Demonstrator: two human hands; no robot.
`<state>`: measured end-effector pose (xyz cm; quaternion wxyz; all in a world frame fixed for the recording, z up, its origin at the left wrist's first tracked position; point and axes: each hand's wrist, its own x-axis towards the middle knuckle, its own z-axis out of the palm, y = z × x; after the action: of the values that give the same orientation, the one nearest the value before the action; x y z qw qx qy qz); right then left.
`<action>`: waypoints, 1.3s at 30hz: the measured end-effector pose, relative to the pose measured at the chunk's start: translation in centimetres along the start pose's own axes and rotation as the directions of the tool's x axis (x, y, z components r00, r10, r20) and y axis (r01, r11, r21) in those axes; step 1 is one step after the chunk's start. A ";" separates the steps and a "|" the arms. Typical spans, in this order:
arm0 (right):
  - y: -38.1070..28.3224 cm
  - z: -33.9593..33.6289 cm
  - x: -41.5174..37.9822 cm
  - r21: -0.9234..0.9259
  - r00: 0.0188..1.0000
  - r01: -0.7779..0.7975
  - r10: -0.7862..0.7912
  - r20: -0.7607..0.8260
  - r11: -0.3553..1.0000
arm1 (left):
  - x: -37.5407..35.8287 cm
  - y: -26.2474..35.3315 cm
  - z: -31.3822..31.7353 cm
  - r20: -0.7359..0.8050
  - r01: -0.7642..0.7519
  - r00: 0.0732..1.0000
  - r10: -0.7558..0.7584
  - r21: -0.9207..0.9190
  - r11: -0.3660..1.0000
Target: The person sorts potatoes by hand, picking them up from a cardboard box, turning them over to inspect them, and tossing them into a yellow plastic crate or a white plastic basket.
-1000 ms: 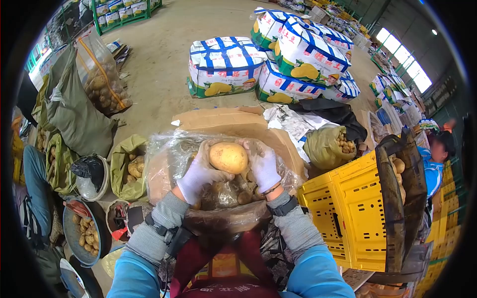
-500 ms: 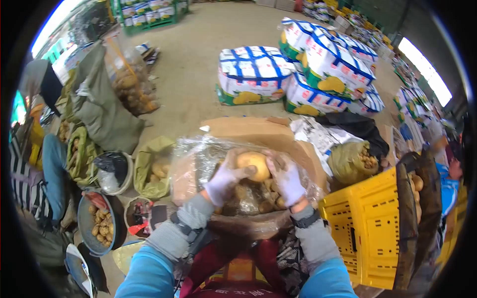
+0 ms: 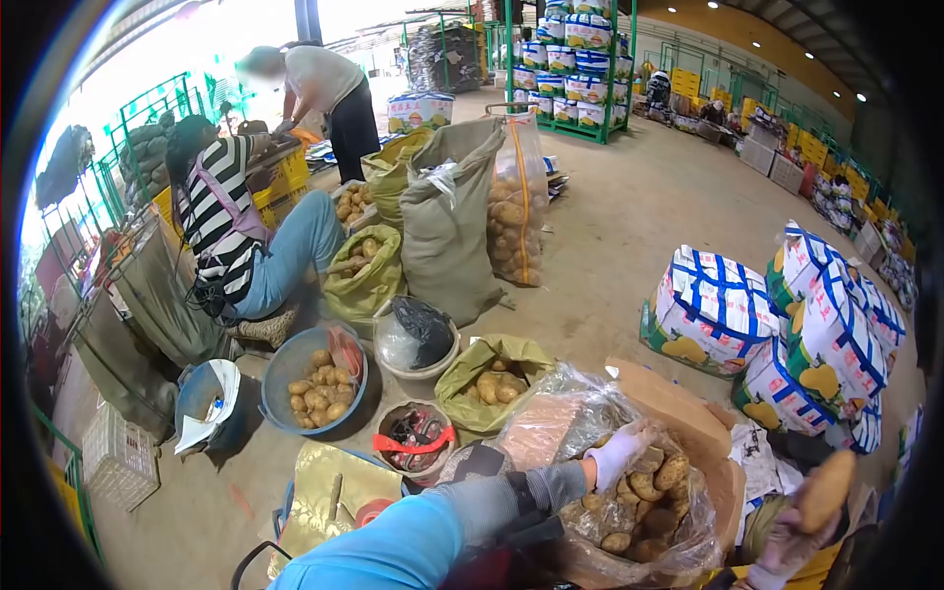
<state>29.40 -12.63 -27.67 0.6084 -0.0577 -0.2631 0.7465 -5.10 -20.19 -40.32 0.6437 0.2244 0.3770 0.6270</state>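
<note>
My left hand [image 3: 621, 454], in a pale glove, lies at the rim of a plastic-lined cardboard box [image 3: 693, 388] full of potatoes [image 3: 644, 501]. Its fingers rest against a potato near the far side, and whether they grip it is unclear. At the lower right, beyond the box, my right hand [image 3: 787, 546] holds up a large oblong potato [image 3: 824, 492]. That hand is gloved and slightly blurred.
Left of the box stand an open green sack [image 3: 492, 383], a bucket with red items [image 3: 415, 438] and a blue basin of potatoes [image 3: 315, 388]. Two people [image 3: 221, 216] [image 3: 334, 93] work at the upper left. Stacked printed bags [image 3: 836, 334] stand at right.
The view has swung left. My hands have parted from around the large potato over the box; my right hand has moved out right with a potato, while my left has stayed at the box.
</note>
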 end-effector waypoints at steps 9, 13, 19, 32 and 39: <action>-9.3 -0.4 0.1 0.174 0.920 0.116 -0.172 0.353 0.978 | -1.5 2.0 1.0 -0.017 0.022 1.000 -0.023 -0.062 0.998; 6.3 -1.3 1.9 -0.636 0.981 -0.191 0.164 -0.101 0.748 | -1.4 2.4 0.8 -0.004 0.017 1.000 -0.017 -0.077 0.997; 29.8 -14.3 -0.8 -0.957 0.252 0.013 0.928 -0.276 -0.289 | -3.4 5.4 2.5 -0.191 -0.053 0.981 0.042 -0.048 0.997; 46.2 -22.2 -1.7 -0.695 0.434 0.404 0.794 -0.426 -0.594 | -0.8 4.3 -1.0 -0.093 0.110 0.990 -0.111 -0.016 0.994; 45.9 -22.3 -1.9 -0.705 0.465 0.356 0.770 -0.436 -0.614 | -0.9 3.2 0.1 -0.098 0.051 0.994 -0.053 -0.030 0.998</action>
<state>-1.40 -12.79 -68.42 -0.2603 -0.3520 -0.8661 0.2414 -7.03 -20.74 -37.66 0.6435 0.1745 0.4054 0.6254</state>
